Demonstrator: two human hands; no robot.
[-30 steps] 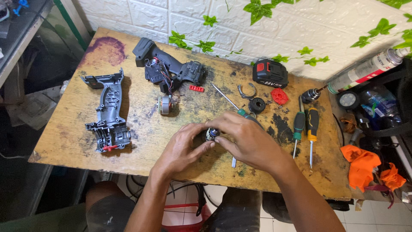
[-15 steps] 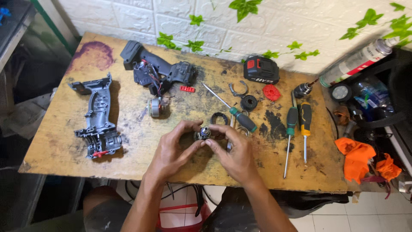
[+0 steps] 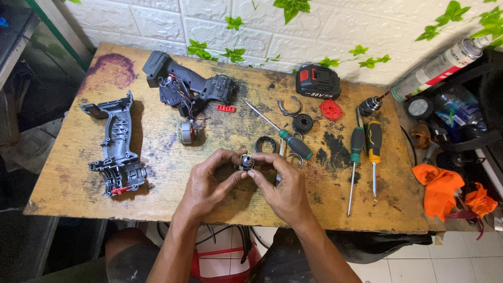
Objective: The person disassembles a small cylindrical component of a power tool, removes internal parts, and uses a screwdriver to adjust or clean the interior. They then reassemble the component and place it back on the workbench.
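While both hands meet just below the middle of the frame, the left hand (image 3: 207,183) and the right hand (image 3: 283,186) pinch a small round metal part (image 3: 246,162) between curled fingertips, each closed lightly around it from its own side, just above the wooden bench (image 3: 68,178). Near the right hand, slightly above it, lie a black ring (image 3: 265,144) and a green-handled screwdriver (image 3: 293,143). At the left of the frame rests an empty grey drill housing half (image 3: 116,149); in the upper left-centre lies the other housing half (image 3: 186,86) with wires and a motor (image 3: 186,132) showing. A black battery pack (image 3: 317,82) sits at upper centre, a red round part (image 3: 330,109) just below it. Two more screwdrivers (image 3: 365,152), one green-handled and one yellow-handled, lie side by side right of centre, and orange cloth (image 3: 443,188) is bunched at the right edge.
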